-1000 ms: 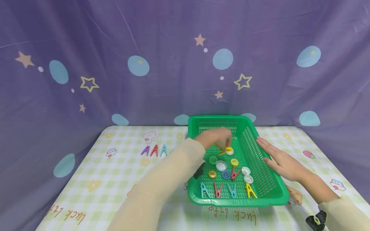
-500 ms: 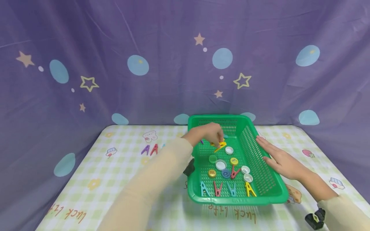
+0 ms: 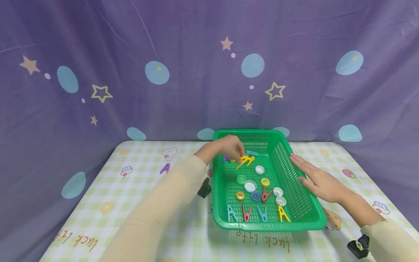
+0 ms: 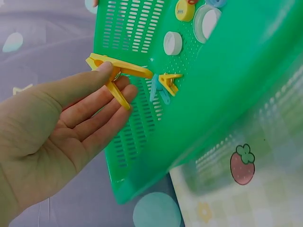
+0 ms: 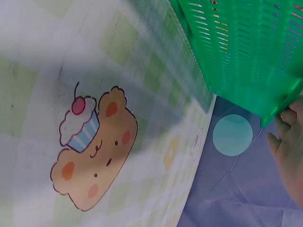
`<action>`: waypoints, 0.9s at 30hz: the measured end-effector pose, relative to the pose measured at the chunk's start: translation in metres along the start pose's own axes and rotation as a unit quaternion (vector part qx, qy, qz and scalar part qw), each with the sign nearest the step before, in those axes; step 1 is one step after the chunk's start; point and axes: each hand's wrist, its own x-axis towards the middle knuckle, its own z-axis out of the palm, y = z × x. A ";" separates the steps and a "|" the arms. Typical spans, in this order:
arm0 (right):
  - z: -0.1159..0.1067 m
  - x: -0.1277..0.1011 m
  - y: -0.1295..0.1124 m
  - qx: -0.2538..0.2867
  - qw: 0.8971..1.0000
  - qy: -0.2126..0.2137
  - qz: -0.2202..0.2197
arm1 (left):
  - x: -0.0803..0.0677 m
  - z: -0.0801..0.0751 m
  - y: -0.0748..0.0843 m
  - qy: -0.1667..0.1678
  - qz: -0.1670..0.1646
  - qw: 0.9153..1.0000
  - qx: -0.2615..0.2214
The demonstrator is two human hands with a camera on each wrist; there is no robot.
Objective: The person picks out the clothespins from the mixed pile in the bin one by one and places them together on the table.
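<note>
My left hand (image 3: 231,146) pinches a yellow clothespin (image 4: 135,70) between thumb and fingers, above the far left part of the green basket (image 3: 268,227). Beneath it, another yellow clothespin (image 4: 169,82) lies against a light blue clothespin (image 4: 158,90) on the basket floor. A purple clothespin (image 3: 226,159) lies close by at the left wall. With its fingers straight, my right hand (image 3: 322,182) rests along the basket's right rim. Near the basket's front lie a red clothespin (image 3: 247,214), a yellow clothespin (image 3: 283,214) and blue ones.
Bottle caps are scattered mid-basket, among them a white cap (image 3: 259,170), a green cap (image 3: 241,179) and a blue cap (image 3: 256,196). On the checked tablecloth (image 3: 114,203), left of the basket, lies a purple clothespin (image 3: 165,168). A purple curtain (image 3: 196,109) hangs behind the table.
My left hand has moved left and a little farther back with the yellow clothespin. Its sleeve now covers the red and light blue clothespins on the table. My right hand has stayed put.
</note>
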 end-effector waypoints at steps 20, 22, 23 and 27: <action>-0.001 -0.002 0.003 -0.019 0.999 0.002 -0.026 | -0.032 0.001 -0.029 0.021 -0.002 0.995 -0.098; -0.003 -0.001 0.003 -0.021 0.999 0.001 -0.028 | -0.037 -0.001 -0.032 0.023 0.001 0.994 -0.107; -0.004 0.000 0.004 -0.023 0.999 -0.002 -0.029 | -0.039 -0.002 -0.033 0.026 0.002 0.994 -0.111; -0.008 0.003 0.004 -0.035 0.999 -0.015 -0.023 | -0.048 -0.006 -0.038 0.040 0.005 0.993 -0.115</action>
